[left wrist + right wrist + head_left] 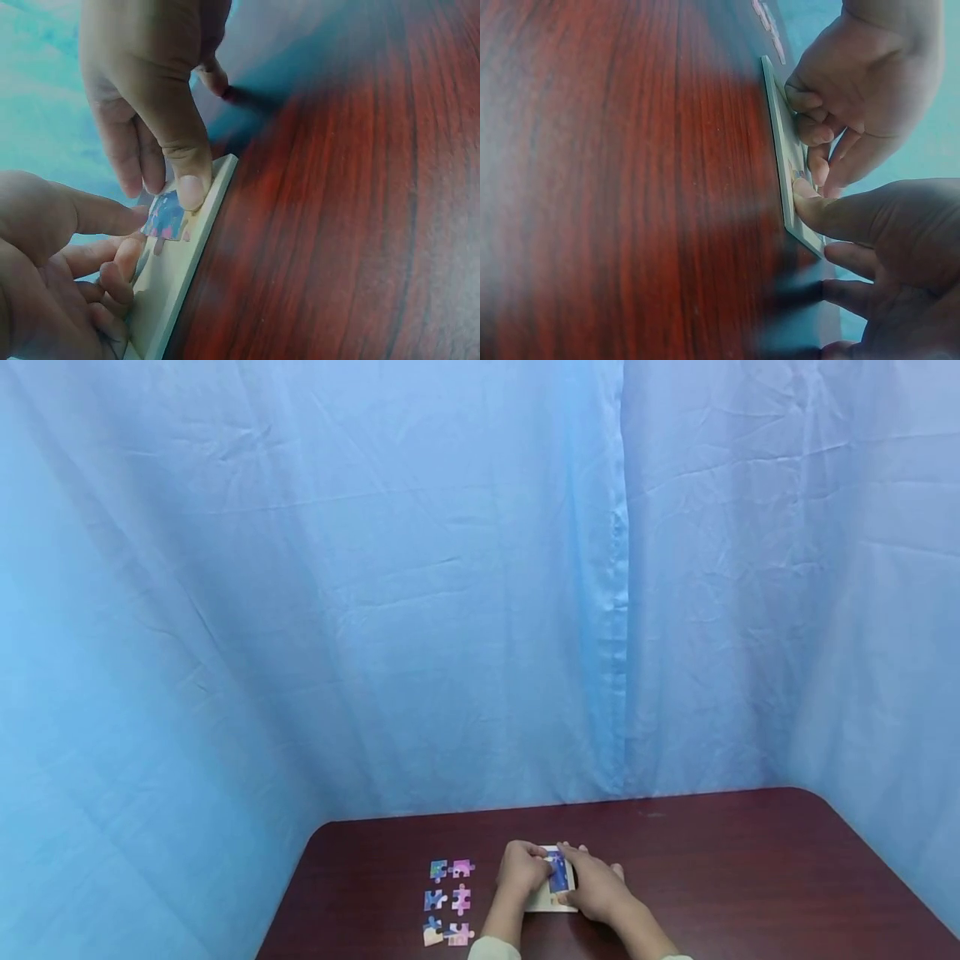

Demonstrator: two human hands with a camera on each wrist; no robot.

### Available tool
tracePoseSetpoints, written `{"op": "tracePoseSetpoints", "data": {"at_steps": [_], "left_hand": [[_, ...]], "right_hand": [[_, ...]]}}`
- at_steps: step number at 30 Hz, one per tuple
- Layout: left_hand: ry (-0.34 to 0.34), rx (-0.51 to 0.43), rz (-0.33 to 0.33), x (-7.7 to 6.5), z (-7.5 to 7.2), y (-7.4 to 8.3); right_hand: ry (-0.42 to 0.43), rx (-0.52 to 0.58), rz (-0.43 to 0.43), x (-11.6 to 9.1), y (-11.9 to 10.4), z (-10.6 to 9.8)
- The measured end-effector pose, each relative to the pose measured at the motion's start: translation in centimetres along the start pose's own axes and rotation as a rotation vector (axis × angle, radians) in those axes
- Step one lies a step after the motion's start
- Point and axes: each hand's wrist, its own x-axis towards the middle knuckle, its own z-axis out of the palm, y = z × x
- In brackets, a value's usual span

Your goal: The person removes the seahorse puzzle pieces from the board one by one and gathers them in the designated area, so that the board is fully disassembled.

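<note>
A pale, shallow-rimmed board (542,903) lies on the dark table. Joined blue puzzle pieces (558,877) sit along its right side. My left hand (521,867) reaches in from the left, several of its fingers curled and its fingertips at the left edge of the blue pieces; whether it pinches one I cannot tell. From the right, my right hand (596,887) lies over the board's right edge. Its straight thumb (186,169) presses the picture near the near rim, while its other fingers (851,292) extend past the board toward the table.
Left of the board, several loose puzzle pieces (461,902) in pink and blue lie in two columns. The dark red wood table (712,868) stretches out to the right. Pale blue curtains (480,610) hang behind and at both sides.
</note>
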Motion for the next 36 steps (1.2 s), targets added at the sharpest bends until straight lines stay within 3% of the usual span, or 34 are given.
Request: {"op": "tracePoseSetpoints", "data": {"at_steps": [7,15,24,28,33,36], "left_hand": [[-0.05,-0.109,-0.063,-0.02,-0.03,0.19],[-0.052,-0.184,-0.076,0.08,0.23,-0.11],[-0.004,-0.23,-0.011,0.04,0.13,-0.06],[0.021,-0.176,-0.014,-0.06,0.22,0.04],[0.098,-0.029,-0.026,-0.26,0.6,0.17],[0.137,0.005,-0.021,-0.31,0.87,0.29]], "right_hand": [[0.008,-0.004,0.005,0.06,0.29,0.25],[-0.002,0.001,0.015,0.09,0.29,0.3],[-0.022,-0.005,0.014,0.25,0.17,0.15],[-0.028,-0.005,0.016,0.33,0.27,0.08],[-0.032,0.004,0.015,0.31,0.34,0.13],[-0.028,0.005,0.016,0.28,0.34,0.14]]}}
